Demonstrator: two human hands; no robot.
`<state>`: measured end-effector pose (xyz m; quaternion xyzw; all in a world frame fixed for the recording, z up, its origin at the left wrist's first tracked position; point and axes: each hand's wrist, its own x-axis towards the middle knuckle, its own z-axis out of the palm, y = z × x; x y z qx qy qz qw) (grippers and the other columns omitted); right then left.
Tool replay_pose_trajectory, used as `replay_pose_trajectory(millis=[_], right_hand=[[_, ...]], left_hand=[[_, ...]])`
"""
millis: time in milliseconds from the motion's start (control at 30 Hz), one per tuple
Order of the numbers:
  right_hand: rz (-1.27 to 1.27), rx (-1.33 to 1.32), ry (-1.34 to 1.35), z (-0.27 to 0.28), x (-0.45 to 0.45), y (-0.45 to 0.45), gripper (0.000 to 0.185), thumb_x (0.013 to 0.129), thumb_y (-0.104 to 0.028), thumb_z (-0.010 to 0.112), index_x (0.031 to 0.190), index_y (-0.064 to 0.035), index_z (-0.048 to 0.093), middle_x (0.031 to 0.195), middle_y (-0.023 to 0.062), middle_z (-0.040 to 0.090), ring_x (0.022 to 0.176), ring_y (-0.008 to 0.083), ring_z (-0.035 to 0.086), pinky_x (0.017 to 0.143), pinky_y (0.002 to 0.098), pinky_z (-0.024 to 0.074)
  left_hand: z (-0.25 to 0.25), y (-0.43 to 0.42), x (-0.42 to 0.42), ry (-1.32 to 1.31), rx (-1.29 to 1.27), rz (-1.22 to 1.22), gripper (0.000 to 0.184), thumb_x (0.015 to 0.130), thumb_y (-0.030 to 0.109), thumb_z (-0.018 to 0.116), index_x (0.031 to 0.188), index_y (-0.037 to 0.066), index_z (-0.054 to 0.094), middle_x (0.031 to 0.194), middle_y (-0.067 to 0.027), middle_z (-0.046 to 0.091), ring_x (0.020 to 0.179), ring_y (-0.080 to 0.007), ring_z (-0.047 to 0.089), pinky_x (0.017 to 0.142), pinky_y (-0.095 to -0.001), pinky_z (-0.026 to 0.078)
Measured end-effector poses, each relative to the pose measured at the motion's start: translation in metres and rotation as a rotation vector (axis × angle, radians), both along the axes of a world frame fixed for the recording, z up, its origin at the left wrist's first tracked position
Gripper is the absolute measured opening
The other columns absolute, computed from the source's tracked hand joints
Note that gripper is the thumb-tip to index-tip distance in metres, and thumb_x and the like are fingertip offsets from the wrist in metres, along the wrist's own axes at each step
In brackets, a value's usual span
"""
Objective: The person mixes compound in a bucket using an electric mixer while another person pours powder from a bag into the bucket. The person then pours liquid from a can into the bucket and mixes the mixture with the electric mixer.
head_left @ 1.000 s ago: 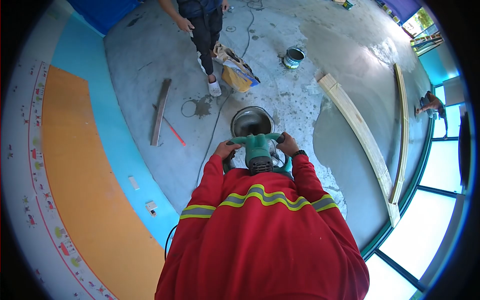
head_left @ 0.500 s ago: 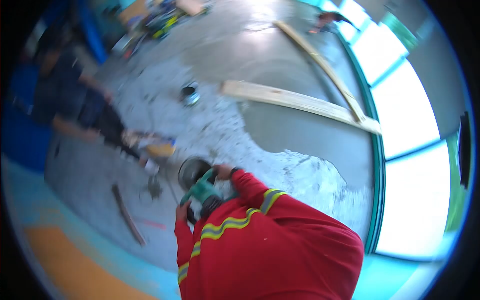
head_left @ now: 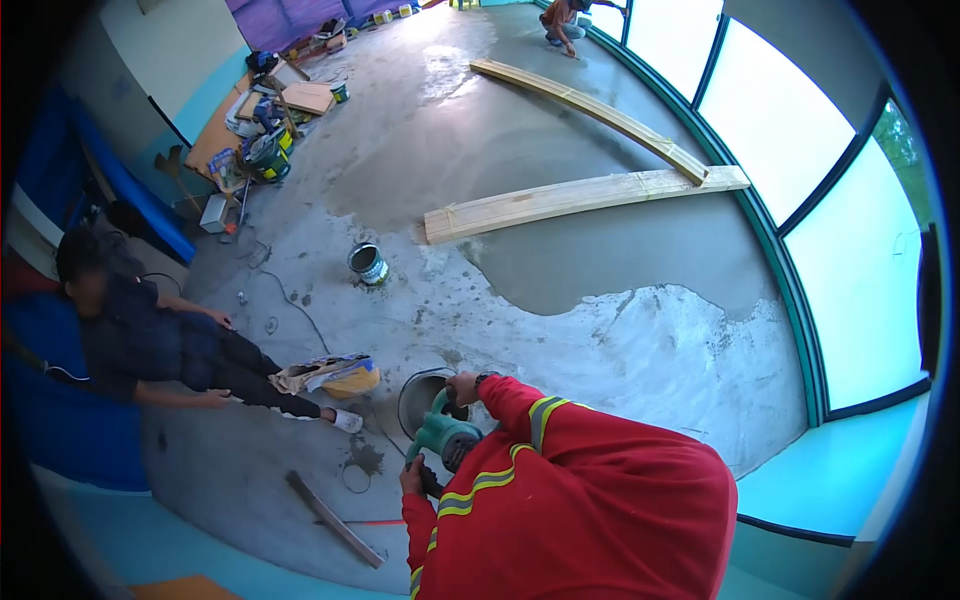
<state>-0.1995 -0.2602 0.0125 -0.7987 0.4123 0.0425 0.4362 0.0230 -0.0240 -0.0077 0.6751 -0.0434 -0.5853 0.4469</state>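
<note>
A green handheld power mixer (head_left: pixel 440 436) is between my two hands, its body over the near side of a dark bucket (head_left: pixel 404 408). My left hand (head_left: pixel 412 478) is closed around the dark handle on the near left side. On the far side, my right hand (head_left: pixel 463 389) is wrapped round the other grip, close to the bucket's rim. Grey material shows inside the bucket, though the mixer hides part of it. The mixer's lower end is out of sight. An opened paper bag (head_left: pixel 350 378) lies just left of the bucket.
A person (head_left: pixel 170 345) in dark clothes is at the left; another (head_left: pixel 565 28) crouches far off by the windows. Long wooden boards (head_left: pixel 580 203) lie across smooth wet screed (head_left: pixel 620 255). A paint pail (head_left: pixel 369 264) stands mid-floor. A curved strip (head_left: pixel 335 520) lies nearer.
My view has tilted and steadied, so the bucket and mixer appear further right and lower. Both hands keep hold of the mixer over the bucket.
</note>
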Motion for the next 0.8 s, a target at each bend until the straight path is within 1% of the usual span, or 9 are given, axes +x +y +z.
replay_pose_trajectory(millis=[67,100,200,267,400,500,600,733,800], right_hand=[[-0.01,0.018,0.0,0.002,0.004,0.0,0.045,0.061,-0.023,0.07,0.105,-0.0151,0.064,0.097,0.0146,0.068,0.095,0.0341,0.064,0.081,0.0444,0.0518],[-0.015,0.03,0.004,0.004,0.004,0.001,0.045,0.061,-0.023,0.07,0.105,-0.0153,0.064,0.096,0.0144,0.068,0.095,0.034,0.064,0.081,0.0441,0.0518],[-0.009,0.0,0.003,-0.001,0.006,-0.004,0.047,0.059,-0.022,0.071,0.105,-0.0151,0.064,0.096,0.014,0.067,0.095,0.0335,0.064,0.08,0.0439,0.0518],[0.004,-0.007,-0.009,-0.012,0.011,-0.003,0.047,0.059,-0.021,0.071,0.105,-0.0149,0.064,0.096,0.0141,0.067,0.095,0.0335,0.064,0.081,0.044,0.0518],[0.1,0.011,0.007,0.006,0.02,-0.01,0.048,0.06,-0.021,0.071,0.107,-0.0134,0.063,0.101,0.0153,0.067,0.101,0.0344,0.062,0.085,0.0433,0.0511],[0.087,-0.056,0.009,0.011,0.024,-0.008,0.042,0.063,-0.025,0.072,0.103,-0.0138,0.065,0.096,0.0132,0.068,0.093,0.0315,0.065,0.081,0.0423,0.0521],[0.114,-0.078,-0.002,0.006,0.026,-0.01,0.041,0.063,-0.026,0.072,0.101,-0.0131,0.065,0.096,0.0139,0.068,0.093,0.0306,0.065,0.082,0.0427,0.0516],[0.115,-0.039,0.004,-0.014,0.028,-0.017,0.045,0.06,-0.022,0.072,0.103,-0.0123,0.065,0.093,0.0139,0.068,0.087,0.0295,0.067,0.074,0.0414,0.0543],[0.106,0.026,0.005,-0.037,0.03,-0.021,0.047,0.057,-0.019,0.072,0.104,-0.0122,0.065,0.09,0.0136,0.069,0.084,0.0289,0.068,0.069,0.0405,0.0554]], left_hand=[[-0.001,-0.003,0.003,-0.003,0.016,-0.012,0.035,0.076,0.028,0.075,0.092,0.005,0.056,0.062,-0.0074,0.054,0.049,-0.0234,0.056,0.046,-0.0378,0.05],[0.007,-0.005,0.0,-0.071,0.038,-0.036,0.034,0.076,0.028,0.075,0.093,0.005,0.055,0.063,-0.0076,0.054,0.049,-0.0239,0.057,0.047,-0.0379,0.05],[0.029,-0.008,-0.006,-0.134,0.006,-0.05,0.034,0.077,0.029,0.074,0.092,0.005,0.055,0.064,-0.0081,0.054,0.05,-0.0245,0.057,0.047,-0.0385,0.051],[0.029,-0.005,-0.006,-0.1,0.009,-0.022,0.032,0.078,0.029,0.073,0.09,0.006,0.055,0.063,-0.0077,0.053,0.05,-0.0241,0.056,0.047,-0.039,0.05],[0.034,-0.001,-0.008,-0.141,-0.001,0.0,0.03,0.078,0.028,0.073,0.086,0.006,0.054,0.062,-0.0071,0.052,0.05,-0.0233,0.055,0.047,-0.0389,0.049],[0.03,0.003,-0.014,-0.102,-0.009,0.045,0.03,0.078,0.028,0.073,0.085,0.006,0.054,0.062,-0.0071,0.052,0.05,-0.0231,0.055,0.047,-0.0388,0.049],[0.03,0.003,-0.011,-0.088,-0.023,0.064,0.03,0.078,0.028,0.073,0.085,0.006,0.054,0.063,-0.0077,0.053,0.05,-0.0237,0.055,0.047,-0.0387,0.049],[0.039,-0.007,-0.016,-0.167,0.002,0.045,0.031,0.077,0.028,0.073,0.087,0.005,0.055,0.064,-0.0084,0.054,0.051,-0.0243,0.056,0.048,-0.0387,0.05],[0.038,-0.008,-0.016,-0.203,-0.003,0.026,0.031,0.077,0.029,0.073,0.089,0.005,0.056,0.065,-0.0087,0.055,0.052,-0.0241,0.057,0.048,-0.0385,0.05]])
